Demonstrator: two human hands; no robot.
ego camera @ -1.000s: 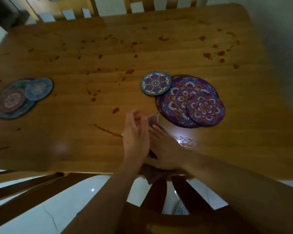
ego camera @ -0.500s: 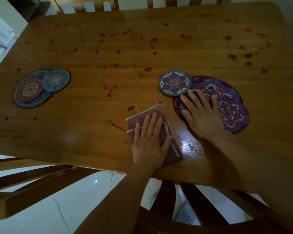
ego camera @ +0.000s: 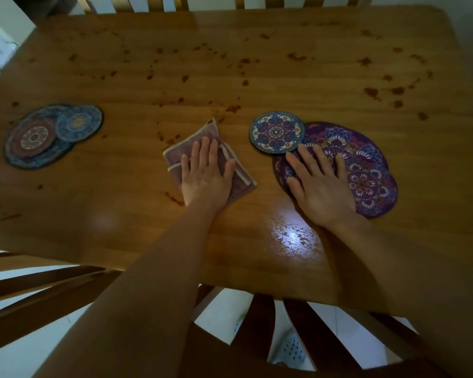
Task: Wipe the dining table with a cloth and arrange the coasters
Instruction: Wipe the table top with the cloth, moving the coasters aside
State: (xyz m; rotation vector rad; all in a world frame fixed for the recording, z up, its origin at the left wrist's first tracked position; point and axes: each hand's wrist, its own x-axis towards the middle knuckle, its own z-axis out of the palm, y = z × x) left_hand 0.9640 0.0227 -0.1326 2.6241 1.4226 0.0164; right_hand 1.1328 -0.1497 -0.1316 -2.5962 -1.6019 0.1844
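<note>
Your left hand (ego camera: 205, 175) lies flat on the soft, folded pink cloth (ego camera: 200, 135), fingers straight and close, pressing it down mid-way along the wooden table (ego camera: 120, 77). At 3 o'clock from it, your right hand (ego camera: 320, 186) rests flat, fingers spread, on a big round purple mat (ego camera: 366, 151). A small round blue coaster (ego camera: 277, 132) sits at that hand's 11 o'clock. Red spots (ego camera: 295, 56) dot the shiny wood.
</note>
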